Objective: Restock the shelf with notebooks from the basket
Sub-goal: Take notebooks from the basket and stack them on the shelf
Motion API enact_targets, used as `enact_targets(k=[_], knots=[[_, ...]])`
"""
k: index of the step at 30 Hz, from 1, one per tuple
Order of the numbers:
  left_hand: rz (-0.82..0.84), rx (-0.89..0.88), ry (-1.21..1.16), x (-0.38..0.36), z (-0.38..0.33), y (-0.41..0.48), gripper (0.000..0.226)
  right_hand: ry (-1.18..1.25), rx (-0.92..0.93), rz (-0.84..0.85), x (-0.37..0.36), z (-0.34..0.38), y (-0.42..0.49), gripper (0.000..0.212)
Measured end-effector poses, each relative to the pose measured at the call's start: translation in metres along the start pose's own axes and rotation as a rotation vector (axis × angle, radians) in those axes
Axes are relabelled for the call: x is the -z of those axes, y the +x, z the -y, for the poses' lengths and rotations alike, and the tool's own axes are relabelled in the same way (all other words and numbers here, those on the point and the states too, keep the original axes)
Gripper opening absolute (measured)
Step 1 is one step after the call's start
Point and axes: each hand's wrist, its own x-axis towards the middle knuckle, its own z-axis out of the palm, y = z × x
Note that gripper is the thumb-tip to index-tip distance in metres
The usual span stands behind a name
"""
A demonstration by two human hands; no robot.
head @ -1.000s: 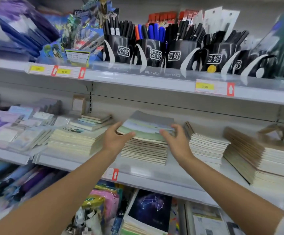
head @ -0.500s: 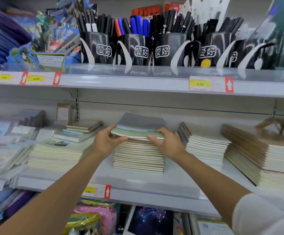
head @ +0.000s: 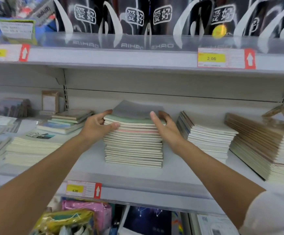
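A tall stack of thin notebooks [head: 134,146] stands in the middle of the white shelf [head: 138,177]. Its top few notebooks [head: 134,115] have grey-green covers and lie slightly bowed. My left hand [head: 95,126] grips the left front corner of these top notebooks, thumb on the front edge and fingers on the cover. My right hand [head: 166,131] holds their right side, thumb at the front and fingers curled round the far edge. The basket is out of view.
A cream stack [head: 31,146] lies to the left, a white stack [head: 209,138] and a leaning brown one [head: 256,143] to the right. The upper shelf edge [head: 121,56] carries black pen cups [head: 134,16] close overhead. Packaged goods [head: 87,214] fill the shelf below.
The top notebooks have come down flat onto the stack. Both hands have closed in on its upper corners, and the view has moved closer to the shelf.
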Motion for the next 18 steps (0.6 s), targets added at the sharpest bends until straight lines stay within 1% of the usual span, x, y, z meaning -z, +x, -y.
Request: enact_targets(k=[3,5,6,8,9,12,14,16,18], knots=[[0.002,0.006,-0.070,-0.003,0.004,0.000,0.080,-0.025,-0.012,0.044,0.003,-0.001,0.001,0.085],[-0.014,0.009,-0.099,-0.006,0.005,-0.001,0.075,-0.011,0.008,0.025,0.002,-0.004,-0.001,0.090],[-0.029,0.011,-0.115,-0.007,0.005,-0.002,0.072,0.013,0.027,-0.025,-0.001,-0.005,-0.004,0.090],[-0.048,0.022,-0.140,-0.009,0.005,-0.006,0.073,0.043,0.059,-0.163,-0.010,-0.009,-0.010,0.083],[-0.040,0.031,-0.150,-0.011,0.005,-0.007,0.074,0.031,0.063,-0.206,-0.014,-0.011,-0.013,0.081],[-0.019,0.025,-0.184,-0.019,0.005,-0.012,0.076,-0.053,0.019,-0.197,-0.020,-0.013,-0.015,0.108],[0.013,0.019,-0.222,-0.019,0.006,-0.012,0.072,-0.047,-0.039,-0.163,-0.014,-0.011,-0.011,0.116],[0.037,0.010,-0.243,-0.017,0.005,-0.010,0.064,-0.076,-0.064,-0.113,-0.003,-0.008,-0.009,0.115],[0.045,0.030,-0.238,-0.014,0.004,-0.007,0.060,-0.119,-0.035,-0.114,0.007,-0.006,-0.010,0.100]])
